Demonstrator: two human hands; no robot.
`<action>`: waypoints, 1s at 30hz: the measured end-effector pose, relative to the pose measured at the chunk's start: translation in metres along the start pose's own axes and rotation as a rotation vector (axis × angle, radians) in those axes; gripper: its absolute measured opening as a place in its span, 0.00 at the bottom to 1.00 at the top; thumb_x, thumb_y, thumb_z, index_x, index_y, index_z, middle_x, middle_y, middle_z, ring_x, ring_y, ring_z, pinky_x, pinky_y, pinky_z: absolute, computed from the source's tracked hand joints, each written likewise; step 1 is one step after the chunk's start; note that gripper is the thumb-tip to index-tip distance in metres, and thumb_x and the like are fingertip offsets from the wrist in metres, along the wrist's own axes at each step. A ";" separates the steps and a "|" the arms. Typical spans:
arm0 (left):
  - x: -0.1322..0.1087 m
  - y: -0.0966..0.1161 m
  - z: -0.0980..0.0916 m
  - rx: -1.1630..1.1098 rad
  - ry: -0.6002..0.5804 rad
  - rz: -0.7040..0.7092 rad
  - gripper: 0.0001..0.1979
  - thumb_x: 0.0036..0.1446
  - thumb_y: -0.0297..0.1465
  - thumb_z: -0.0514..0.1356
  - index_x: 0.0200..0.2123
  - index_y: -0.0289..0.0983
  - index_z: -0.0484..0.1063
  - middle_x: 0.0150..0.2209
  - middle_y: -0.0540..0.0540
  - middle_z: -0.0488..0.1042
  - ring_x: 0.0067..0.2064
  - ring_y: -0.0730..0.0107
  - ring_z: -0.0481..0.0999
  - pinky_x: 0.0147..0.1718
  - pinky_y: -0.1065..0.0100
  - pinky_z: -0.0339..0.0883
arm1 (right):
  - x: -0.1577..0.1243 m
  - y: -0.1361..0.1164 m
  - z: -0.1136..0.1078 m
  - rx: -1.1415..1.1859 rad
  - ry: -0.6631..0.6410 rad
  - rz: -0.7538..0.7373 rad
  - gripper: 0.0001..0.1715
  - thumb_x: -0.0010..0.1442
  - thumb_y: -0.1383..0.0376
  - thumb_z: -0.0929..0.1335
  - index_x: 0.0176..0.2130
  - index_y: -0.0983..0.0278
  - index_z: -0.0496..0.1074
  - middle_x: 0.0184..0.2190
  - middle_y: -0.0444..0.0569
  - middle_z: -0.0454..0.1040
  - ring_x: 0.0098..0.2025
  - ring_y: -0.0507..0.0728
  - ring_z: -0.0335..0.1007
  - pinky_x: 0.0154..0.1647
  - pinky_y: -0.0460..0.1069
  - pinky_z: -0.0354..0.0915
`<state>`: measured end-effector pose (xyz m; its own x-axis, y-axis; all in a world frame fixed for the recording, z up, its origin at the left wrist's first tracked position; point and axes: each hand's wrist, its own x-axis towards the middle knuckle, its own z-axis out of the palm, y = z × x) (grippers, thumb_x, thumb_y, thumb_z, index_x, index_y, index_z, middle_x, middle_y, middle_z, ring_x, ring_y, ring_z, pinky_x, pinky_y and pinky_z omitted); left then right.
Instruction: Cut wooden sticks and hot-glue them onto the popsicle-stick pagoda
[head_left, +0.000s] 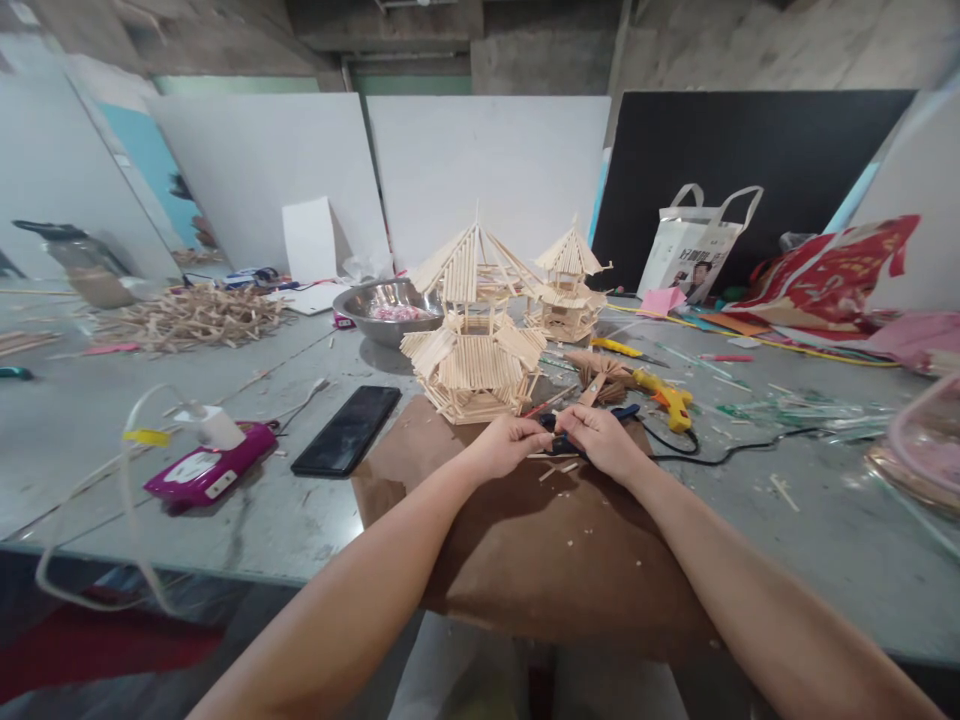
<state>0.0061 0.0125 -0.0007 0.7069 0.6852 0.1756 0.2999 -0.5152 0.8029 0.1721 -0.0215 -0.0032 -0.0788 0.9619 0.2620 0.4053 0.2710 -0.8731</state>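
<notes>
My left hand point(510, 445) and my right hand point(598, 440) meet above the brown board, fingertips pinched together. Between them is a small pale wooden stick point(555, 432), mostly covered by the fingers. Just behind stands a pagoda model point(480, 360) built of thin wooden sticks, its upper roof partly open on the right. Beyond it is a smaller stick pagoda point(568, 285). A few loose stick pieces point(559, 471) lie under my hands. To the right of them rests a yellow glue gun point(666, 398) with a black cord.
On the left are a black phone point(346, 432), a purple power strip point(214, 465) with a white plug, and a heap of sticks point(199, 315). A metal bowl point(360, 315) stands behind. A yellow-handled knife point(619, 348), white bag point(690, 250) and clear plastic strips point(817, 412) lie right.
</notes>
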 end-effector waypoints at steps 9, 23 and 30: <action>0.001 -0.013 0.001 0.482 0.170 -0.121 0.14 0.52 0.34 0.49 0.33 0.38 0.72 0.28 0.47 0.71 0.29 0.72 0.67 0.30 0.73 0.59 | 0.004 0.014 -0.007 -0.002 0.081 -0.037 0.17 0.55 0.56 0.58 0.36 0.65 0.66 0.21 0.42 0.64 0.16 0.47 0.53 0.18 0.44 0.52; -0.010 0.009 0.006 0.545 0.290 0.032 0.12 0.53 0.35 0.49 0.31 0.38 0.70 0.32 0.47 0.69 0.33 0.72 0.68 0.31 0.72 0.59 | -0.006 0.001 -0.005 -0.622 -0.151 -0.212 0.18 0.57 0.57 0.56 0.34 0.61 0.70 0.29 0.48 0.74 0.32 0.54 0.68 0.31 0.46 0.57; -0.011 0.014 0.002 0.653 0.223 0.096 0.13 0.53 0.35 0.48 0.28 0.37 0.71 0.29 0.46 0.70 0.31 0.71 0.68 0.29 0.72 0.57 | -0.008 0.002 -0.005 -0.499 -0.089 -0.248 0.17 0.56 0.56 0.57 0.35 0.62 0.68 0.29 0.48 0.73 0.31 0.54 0.68 0.31 0.47 0.59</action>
<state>0.0035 -0.0034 0.0075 0.6222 0.6747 0.3971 0.6163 -0.7349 0.2830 0.1783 -0.0286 -0.0053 -0.2939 0.8771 0.3800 0.7447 0.4593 -0.4842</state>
